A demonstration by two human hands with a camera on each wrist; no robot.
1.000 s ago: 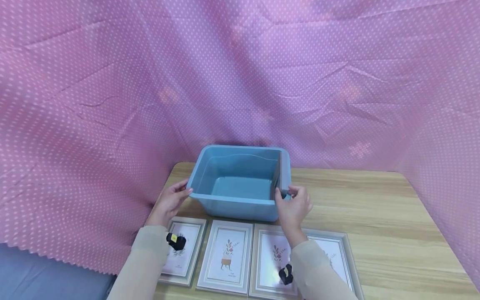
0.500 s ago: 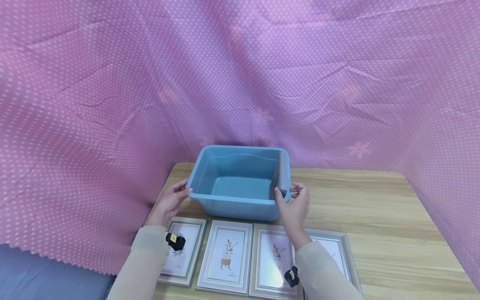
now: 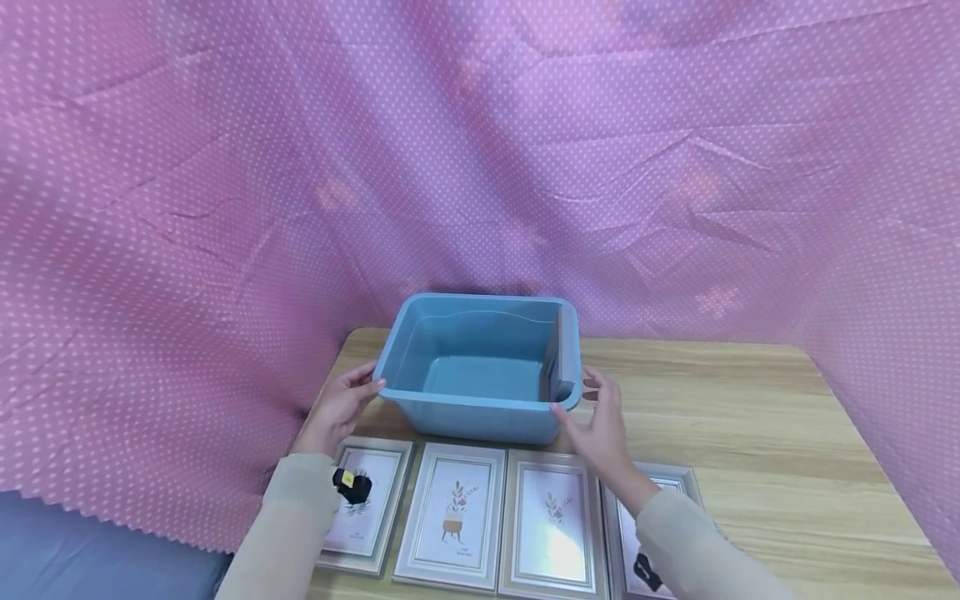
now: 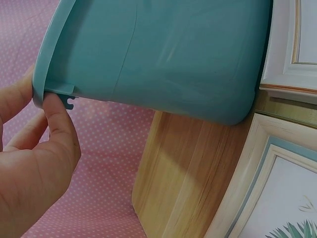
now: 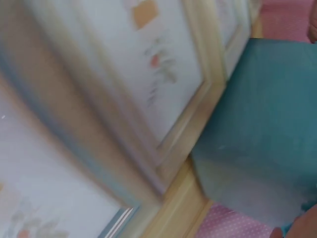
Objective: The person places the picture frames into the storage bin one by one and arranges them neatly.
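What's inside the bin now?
A gray panel, probably a frame, stands on edge inside the bin, along its right wall; bare floor shows left of it. The panel's right side and the floor behind the near wall are hidden.

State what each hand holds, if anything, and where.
The left hand pinches the blue tub by its rim, at the near left corner. The right hand touches the near right corner; grip unclear.

Forearms (image 3: 288, 517) stretched forward, well apart; left grip (image 3: 339, 413) pinching; right grip (image 3: 602, 429) bent, thumb (image 3: 569, 422) apart from fingers (image 3: 600, 385).
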